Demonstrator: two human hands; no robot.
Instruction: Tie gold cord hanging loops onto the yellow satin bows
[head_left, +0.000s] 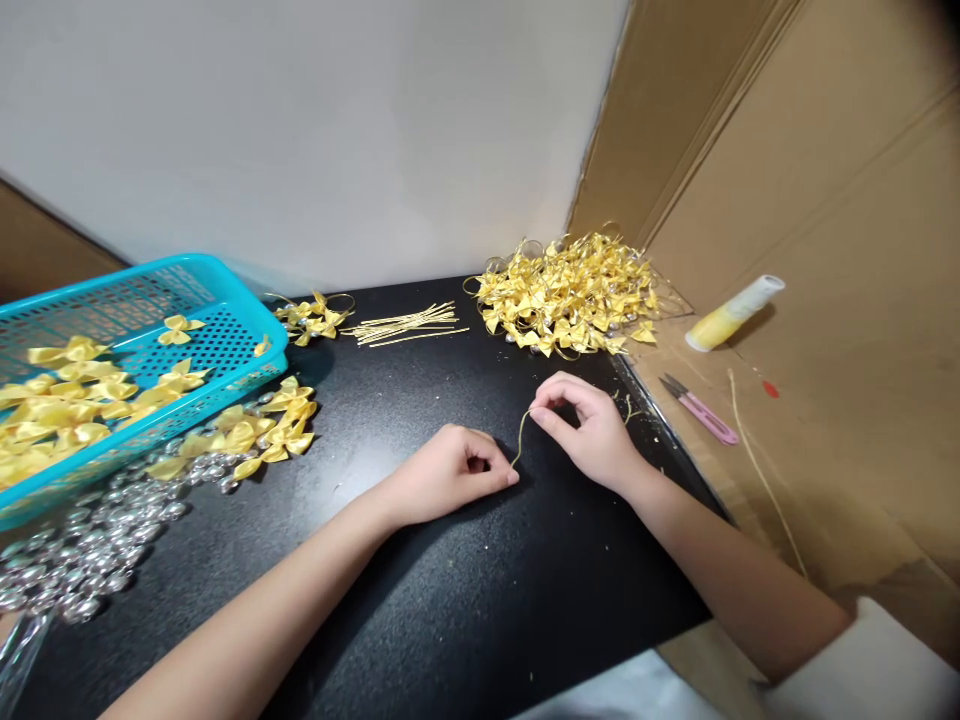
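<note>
Black tabletop (pixel 465 600): blue basket (pixel 225 290) holds yellow bows (pixel 67 410) (tilted).

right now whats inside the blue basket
Loose yellow ribbon bows lie inside the blue basket, heaped toward its left end. The bows cover the floor beneath them, and the frame edge cuts off the rest.

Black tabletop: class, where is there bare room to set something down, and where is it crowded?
Bare: the black tabletop in front of both hands, and between left hand and loose bows. Crowded: basket, beads, cord strips, bow heap.
</note>
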